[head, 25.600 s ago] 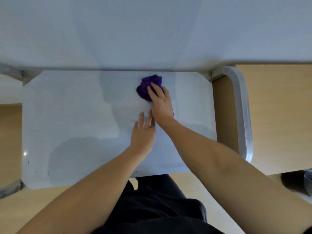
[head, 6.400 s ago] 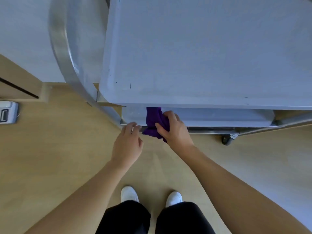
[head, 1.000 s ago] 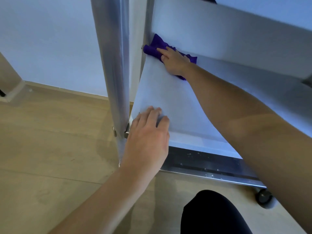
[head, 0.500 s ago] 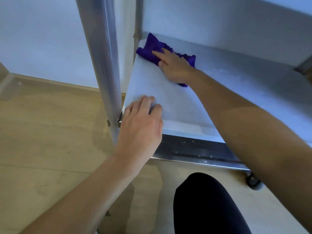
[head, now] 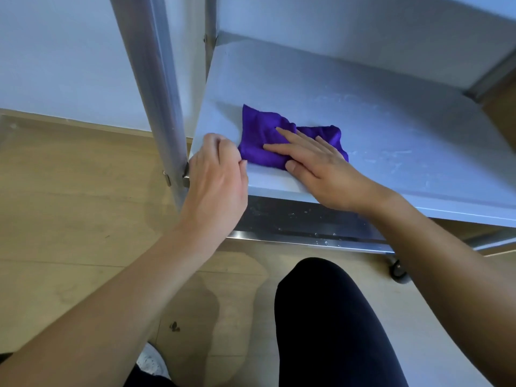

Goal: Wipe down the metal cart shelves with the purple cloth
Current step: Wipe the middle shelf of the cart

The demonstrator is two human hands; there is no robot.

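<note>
**Head view: right hand flat on the cloth, close to the cart's post**

Nearest the lens, a black-trousered knee (head: pixel 329 317) hangs over the pale wooden floor (head: pixel 69 205), on the near side of the round metal upright post (head: pixel 156 88). The left hand (head: pixel 215 174) sits right beside the post's foot, fingers curled over the near corner of the flat grey metal lower shelf (head: pixel 391 129). Its fingertips are hidden, so I cannot tell whether it grips the rim or merely braces.

Just past it, away from the post, the right hand (head: pixel 321 166) lies flat with fingers straight, pressing down on the crumpled purple cloth (head: pixel 259 138) and grasping nothing. The cloth lies near the shelf's front edge, its long axis running along that edge. Its post-side end almost touches the left thumb.

The right fingers point toward the post. The next stroke probably runs away from the post, over the streaked stretch of shelf, and the right hand is placed to make it. Beyond the post stands a white wall (head: pixel 61 51).
</note>
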